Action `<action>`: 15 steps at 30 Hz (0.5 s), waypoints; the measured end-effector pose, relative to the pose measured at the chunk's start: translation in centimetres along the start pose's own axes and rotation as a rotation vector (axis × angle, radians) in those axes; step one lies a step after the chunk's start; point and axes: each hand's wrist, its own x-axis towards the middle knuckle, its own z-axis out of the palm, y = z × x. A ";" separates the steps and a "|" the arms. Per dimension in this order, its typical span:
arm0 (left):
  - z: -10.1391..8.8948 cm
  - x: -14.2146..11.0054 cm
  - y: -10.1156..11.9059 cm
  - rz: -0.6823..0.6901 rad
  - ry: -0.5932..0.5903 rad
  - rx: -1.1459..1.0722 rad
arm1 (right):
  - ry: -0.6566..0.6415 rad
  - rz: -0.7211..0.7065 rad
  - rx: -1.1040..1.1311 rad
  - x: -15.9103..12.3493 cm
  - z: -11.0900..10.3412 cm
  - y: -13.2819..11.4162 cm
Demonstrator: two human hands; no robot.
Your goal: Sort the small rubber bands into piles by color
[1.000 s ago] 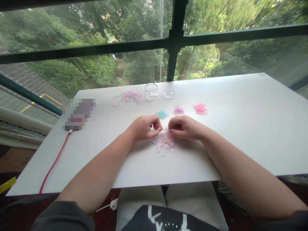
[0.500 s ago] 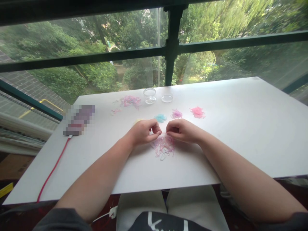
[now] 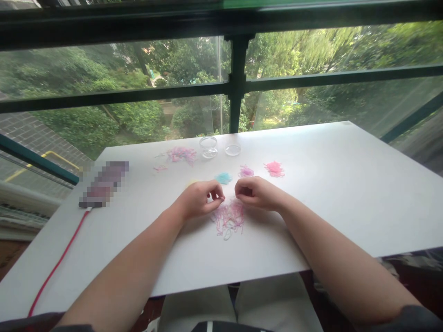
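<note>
My left hand is closed in a pinch, thumb against forefinger, at the upper left of a mixed pile of small elastic bands. Opposite it, across a narrow gap, my right hand has its fingers curled and pressed together. Whatever either pinch may contain is too small to make out. Beyond the hands lie sorted heaps of bands: a blue heap, a purple heap and a pink heap. A pale yellow heap is partly hidden behind my left hand.
On the white table, a clear round jar and a clear shallow lid stand near the back. Left of them are a larger mixed heap and a few pink bands. A blurred-out device with a red cable lies left.
The thin band stretched between my two hands no longer shows there, and the fingertips are a little farther apart. The whole view has shifted, so things sit lower and further left.
</note>
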 end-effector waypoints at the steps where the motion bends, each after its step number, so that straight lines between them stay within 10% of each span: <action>1: -0.1 0.0 0.0 -0.017 -0.009 0.016 | 0.025 0.036 -0.051 -0.1 -0.5 0.3; 10: -0.9 -0.1 0.5 -0.174 -0.094 0.143 | 0.410 0.737 -0.429 -2.4 -6.8 5.1; 15: -1.0 -0.1 0.5 -0.171 -0.126 0.152 | 0.455 0.813 -0.376 -2.6 -7.1 6.5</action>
